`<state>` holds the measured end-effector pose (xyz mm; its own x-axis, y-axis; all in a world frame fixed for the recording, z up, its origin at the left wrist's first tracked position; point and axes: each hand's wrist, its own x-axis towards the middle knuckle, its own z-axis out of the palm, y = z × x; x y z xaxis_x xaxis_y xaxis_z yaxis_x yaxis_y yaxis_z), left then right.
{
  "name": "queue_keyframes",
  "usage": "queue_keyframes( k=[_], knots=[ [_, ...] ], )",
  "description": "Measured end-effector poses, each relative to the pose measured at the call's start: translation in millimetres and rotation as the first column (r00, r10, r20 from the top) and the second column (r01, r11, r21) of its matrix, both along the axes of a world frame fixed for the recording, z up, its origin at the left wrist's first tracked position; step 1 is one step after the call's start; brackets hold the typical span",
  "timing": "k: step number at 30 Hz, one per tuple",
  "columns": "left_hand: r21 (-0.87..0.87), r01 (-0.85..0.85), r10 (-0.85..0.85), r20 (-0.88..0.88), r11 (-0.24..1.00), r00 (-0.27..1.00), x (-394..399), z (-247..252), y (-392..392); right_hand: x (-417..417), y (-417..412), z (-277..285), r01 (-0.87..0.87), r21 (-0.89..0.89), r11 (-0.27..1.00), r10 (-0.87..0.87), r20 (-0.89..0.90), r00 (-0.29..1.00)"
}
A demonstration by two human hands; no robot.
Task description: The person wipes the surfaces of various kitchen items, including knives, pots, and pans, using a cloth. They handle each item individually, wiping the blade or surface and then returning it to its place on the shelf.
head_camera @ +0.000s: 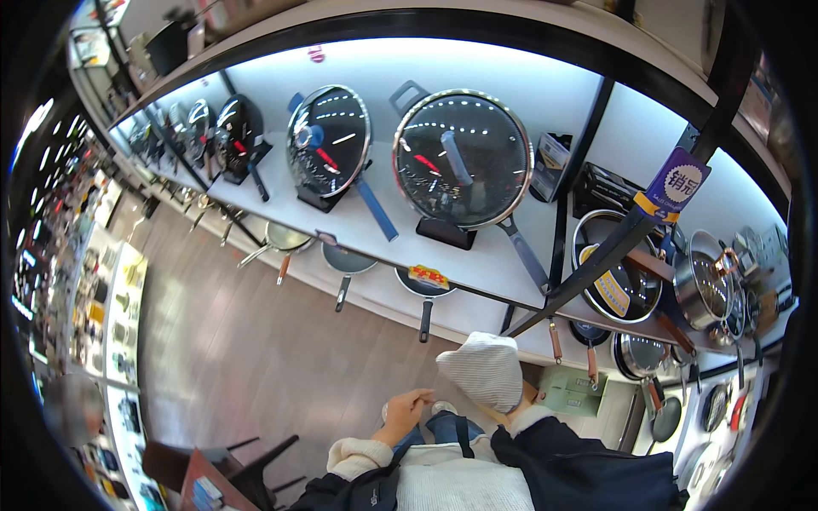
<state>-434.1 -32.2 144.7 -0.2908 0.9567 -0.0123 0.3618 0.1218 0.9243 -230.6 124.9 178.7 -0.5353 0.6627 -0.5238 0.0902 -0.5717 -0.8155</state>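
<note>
In the head view my left hand (409,409) hangs in front of my body, fingers loosely bent, with nothing visible in it. A white ribbed cloth (484,370) covers most of my right hand (526,395), and only a strip near the wrist shows. The cloth is just in front of the lower shelf. Beyond it, a large frying pan with a glass lid (463,160) leans upright on a black stand (445,235). To its left leans a smaller lidded pan with a blue handle (378,207).
A black shelf post (594,265) bearing a purple sign (677,185) slants across on the right. Past it stand a steel pot (703,281) and more pans. Several pan handles, one black (425,322), overhang the lower shelf. A chair (262,469) is behind left.
</note>
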Motion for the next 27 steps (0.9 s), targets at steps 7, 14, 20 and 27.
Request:
queue_keyframes(
  k=[7,14,20,27],
  knots=[
    [-0.401,0.047,-0.124,-0.166,0.915,0.978,-102.9,-130.8,-35.9,-46.0,26.6,-45.8,0.244,0.09,0.966,-0.246,0.012,0.969],
    [-0.404,-0.08,-0.1,-0.404,0.911,0.909,-166.7,-302.8,5.0,-91.3,18.3,-204.3,0.436,0.119,0.892,-0.431,-0.065,0.9],
    [0.146,0.052,0.065,-0.694,0.988,0.717,-172.5,-400.3,96.0,-93.3,34.0,-312.2,0.596,0.318,0.737,-0.572,-0.175,0.801],
    [0.571,-0.016,0.4,-0.556,0.821,0.729,-189.4,-437.0,266.3,-64.3,77.7,-342.3,0.641,0.767,-0.041,-0.709,-0.474,0.523]
  ],
)
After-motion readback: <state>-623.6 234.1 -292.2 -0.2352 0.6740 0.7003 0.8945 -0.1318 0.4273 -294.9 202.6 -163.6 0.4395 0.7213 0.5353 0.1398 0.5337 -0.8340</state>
